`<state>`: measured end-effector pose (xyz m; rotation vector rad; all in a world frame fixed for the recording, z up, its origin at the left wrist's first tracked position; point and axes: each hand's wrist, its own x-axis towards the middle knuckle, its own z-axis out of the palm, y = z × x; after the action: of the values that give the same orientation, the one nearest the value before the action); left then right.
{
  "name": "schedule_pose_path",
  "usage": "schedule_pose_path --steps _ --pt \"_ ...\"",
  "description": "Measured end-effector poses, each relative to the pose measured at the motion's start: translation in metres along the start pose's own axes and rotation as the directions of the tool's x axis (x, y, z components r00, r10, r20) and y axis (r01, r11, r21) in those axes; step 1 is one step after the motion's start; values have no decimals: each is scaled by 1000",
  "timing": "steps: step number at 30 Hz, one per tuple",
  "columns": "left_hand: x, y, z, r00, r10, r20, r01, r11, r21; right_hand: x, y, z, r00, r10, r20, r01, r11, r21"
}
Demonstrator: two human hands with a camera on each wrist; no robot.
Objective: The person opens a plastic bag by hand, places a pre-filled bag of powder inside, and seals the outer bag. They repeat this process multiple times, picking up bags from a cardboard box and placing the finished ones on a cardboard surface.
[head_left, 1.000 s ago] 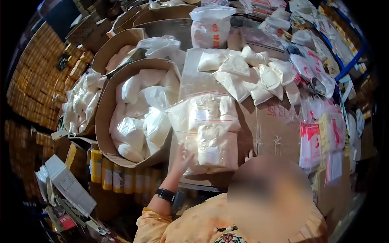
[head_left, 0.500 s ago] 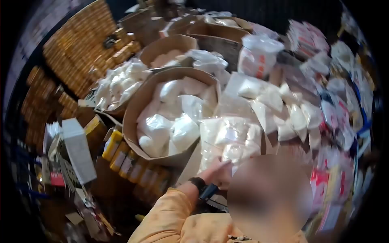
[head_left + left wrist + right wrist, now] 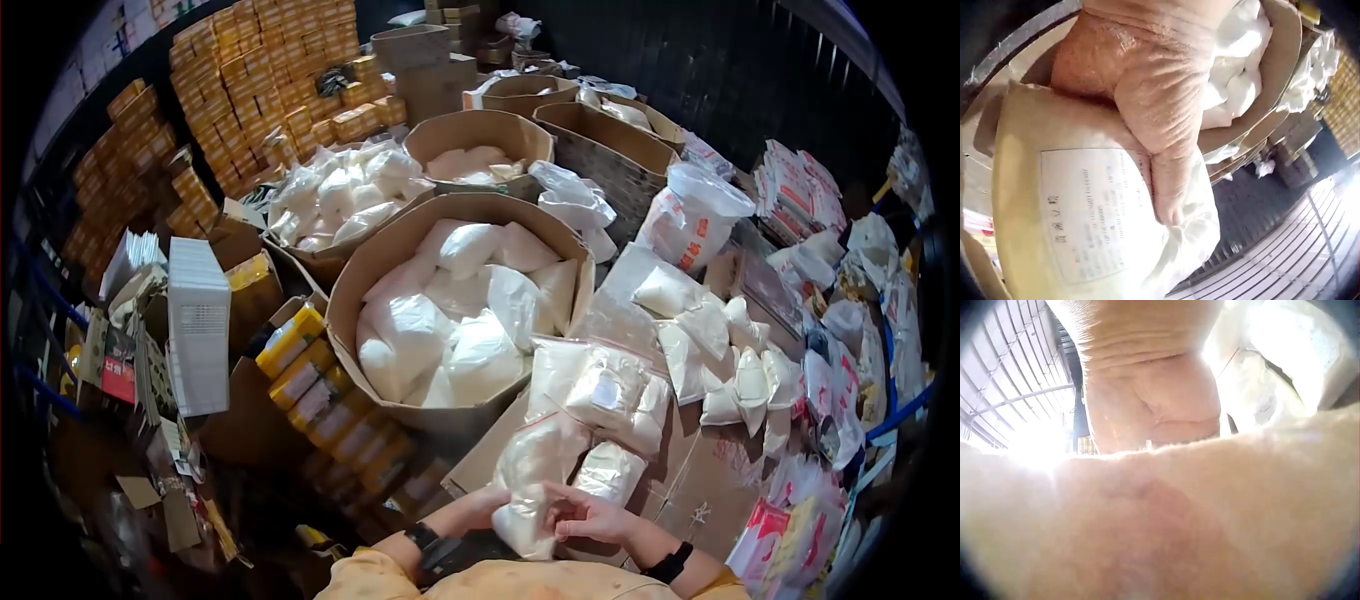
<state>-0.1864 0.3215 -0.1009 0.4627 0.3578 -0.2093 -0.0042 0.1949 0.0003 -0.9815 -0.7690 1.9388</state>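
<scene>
In the head view, a clear bag of pale powder (image 3: 540,455) stands tilted close to the person's front. My left hand (image 3: 487,506) grips its left side. The left wrist view shows that bag's printed white label (image 3: 1088,212), with the left thumb (image 3: 1169,187) bent over the plastic and the other fingers hidden. My right hand (image 3: 598,518) pinches the bag's right edge, low down, with its fingers bent. In the right wrist view the right hand (image 3: 1154,403) is partly covered by a blurred pale surface. Behind the bag lie a zip bag of powder packs (image 3: 605,385) and another pack (image 3: 612,472).
A round-sided carton (image 3: 350,290) full of white bags stands left of the work surface (image 3: 690,470). Several small powder bags (image 3: 750,385) lie at the right, near red-and-white packaging (image 3: 765,540). Yellow boxes (image 3: 300,370) and a white stack (image 3: 198,330) are at the left.
The head view has swung, bringing more of the room into sight. One powder bag has come off the others towards the person, and both hands now hold it.
</scene>
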Motion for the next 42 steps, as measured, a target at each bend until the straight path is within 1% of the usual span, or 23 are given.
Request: schedule_pose_path --steps 1,4,6,7,10,12,13,14,16,17,19,20,21,23,24,25,26,28,30,32,35,38,42 --pt "-14 -2 -5 998 51 -26 -52 998 -42 6 0 -1 999 27 19 -27 999 -21" --pt "-67 -11 -10 975 192 -114 -208 966 -154 20 12 -14 976 49 -213 -90 978 -187" --pt "-86 -25 -15 946 167 -276 -219 961 -170 26 23 -26 967 16 -254 -69 977 -203" --pt "-90 -43 -40 943 136 -305 -225 933 -282 19 36 -35 953 -10 -301 -57 975 -214" --pt "-100 -53 -53 902 122 -414 -280 896 -345 8 54 -46 921 -23 -388 -71 972 -226" --pt "-116 -3 -31 870 376 -319 -472 820 -323 3 59 -51 912 -4 -411 -124 950 -285" --pt "-124 21 -37 816 520 -254 -579 735 -353 0 48 -43 904 -10 -428 -125 950 -287" --pt "-133 68 -28 634 605 -481 -707 706 -45 0 50 -43 896 -24 -444 -109 956 -271" --pt "-154 184 13 412 753 -514 -744 603 288 -8 58 -49 873 -56 -484 -74 967 -244" --pt "-168 242 21 231 878 -419 -645 461 610 -10 61 -52 856 -52 -515 -79 970 -230" --pt "-189 358 31 366 908 -204 -887 407 219 -17 61 -51 833 -67 -549 -127 943 -308" --pt "-201 430 -58 80 918 -388 -958 179 226 -18 60 -51 823 -75 -563 -154 925 -348" --pt "-183 431 -32 -231 793 -564 -883 73 465 -20 61 -52 834 -133 -535 -80 931 -356" --pt "-151 413 -58 -58 867 -495 -762 282 583 -24 57 -49 790 -161 -591 -91 923 -374" --pt "-123 374 -42 6 889 -458 -678 340 652 -25 59 -46 769 -171 -616 -95 922 -376" --pt "-95 339 -73 86 918 -387 -729 323 604 -27 65 -50 747 -211 -630 -71 918 -391" --pt "-77 306 -92 308 808 -503 -550 582 599 -29 67 -50 722 -220 -656 -74 918 -390" --pt "-27 198 -152 526 714 -462 -579 699 420 -37 67 -49 668 -235 -706 -94 915 -393" --pt "-21 123 -148 703 348 -621 -330 932 149 -44 83 -62 640 -287 -713 -98 890 -446" --pt "-30 84 -100 653 285 -702 -331 941 74 -48 93 -65 630 -291 -720 -75 900 -429" --pt "-39 54 -81 671 231 -705 -333 943 -7 -49 99 -65 619 -294 -728 -134 875 -466" --pt "-40 44 -79 680 263 -684 -285 955 84 -49 96 -61 680 -290 -673 -174 828 -533" --pt "-30 50 -64 688 358 -631 -298 932 204 -59 88 -50 660 -329 -676 -154 821 -549"
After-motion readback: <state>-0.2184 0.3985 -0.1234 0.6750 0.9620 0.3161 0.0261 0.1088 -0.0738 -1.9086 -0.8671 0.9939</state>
